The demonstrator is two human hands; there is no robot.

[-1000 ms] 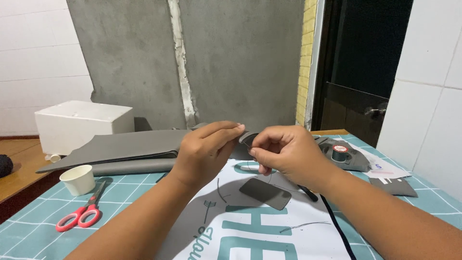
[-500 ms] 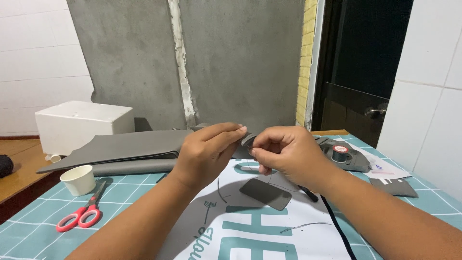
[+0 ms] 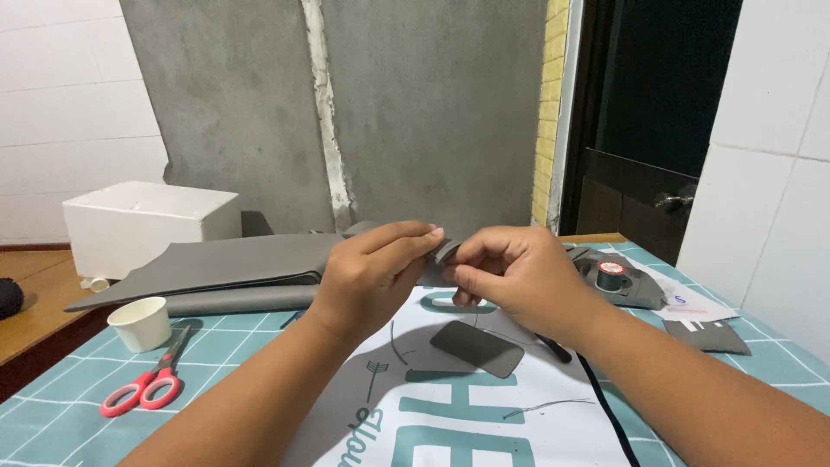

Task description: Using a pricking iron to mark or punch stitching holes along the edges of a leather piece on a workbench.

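**Two hands pinch a small grey piece above the table**

The left hand (image 3: 373, 275) and right hand (image 3: 515, 278) meet in mid-air, fingertips of both closed on a small grey piece of material (image 3: 447, 251) — it sits between them, mostly hidden. Below lies a dark grey rectangular patch (image 3: 477, 348) on a white printed sheet (image 3: 484, 415). Red-handled scissors (image 3: 145, 380) and a paper cup (image 3: 140, 323) rest on the teal checked cloth (image 3: 52, 406) to the left — a thread spool (image 3: 611, 275) to the right.
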